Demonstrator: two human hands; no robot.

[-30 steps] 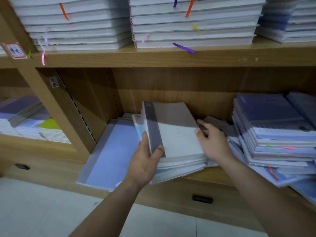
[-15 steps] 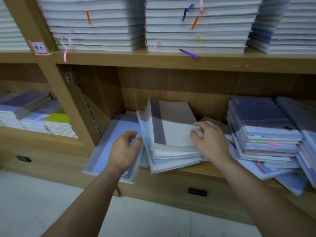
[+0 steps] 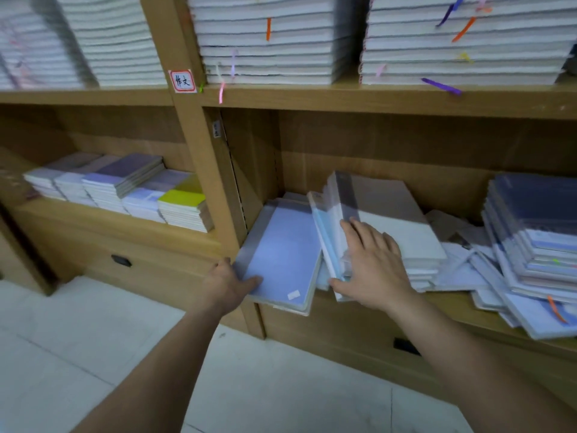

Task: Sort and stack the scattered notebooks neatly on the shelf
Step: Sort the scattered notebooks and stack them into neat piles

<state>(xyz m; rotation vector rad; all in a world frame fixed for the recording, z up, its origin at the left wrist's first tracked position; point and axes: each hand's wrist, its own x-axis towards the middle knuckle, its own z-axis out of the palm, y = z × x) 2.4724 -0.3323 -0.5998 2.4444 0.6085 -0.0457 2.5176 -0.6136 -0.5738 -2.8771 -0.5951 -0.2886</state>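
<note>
A large pale blue notebook lies flat at the left end of the lower shelf, its near corner hanging over the edge. My left hand grips that near left corner, thumb on the cover. Beside it a pile of white and grey notebooks leans at an angle. My right hand rests spread on the pile's left side, fingers straight across the stacked edges. Loose notebooks lie scattered to the right of it.
A taller pile of dark blue notebooks stands at the right, with several slipping over the edge. A wooden upright divides off the left bay, which holds low piles. Thick white stacks fill the upper shelf. Pale floor tiles lie below.
My left hand dropped from beside the white pile to the blue notebook's near corner and took hold of it. My right hand slid from the pile's top to its left side. The view swung left.
</note>
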